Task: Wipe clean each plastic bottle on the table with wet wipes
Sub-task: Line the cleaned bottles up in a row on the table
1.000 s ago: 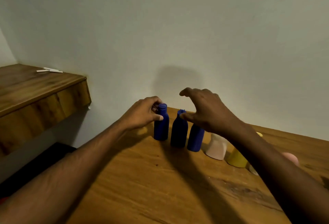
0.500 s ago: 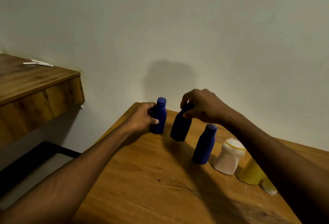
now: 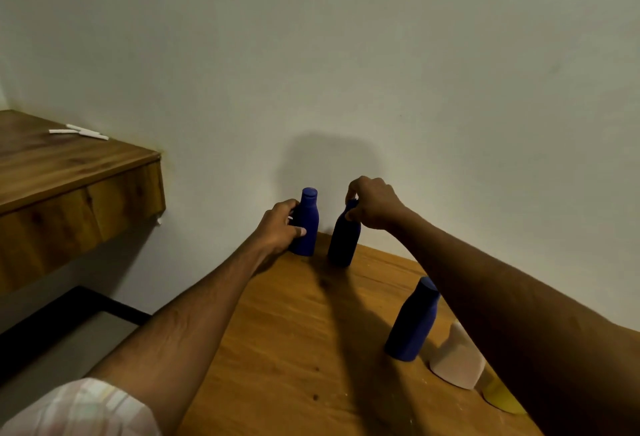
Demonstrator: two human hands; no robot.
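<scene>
No legible text anywhere.

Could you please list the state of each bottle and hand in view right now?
Left hand: grips the left blue bottle.
Left blue bottle: upright, capped, on the table.
Right hand: pinches the middle blue bottle at its top.
Middle blue bottle: tilted, base on the table.
Near blue bottle: standing free, capped.
White bottle: standing, top hidden.
Yellow bottle: mostly hidden.
</scene>
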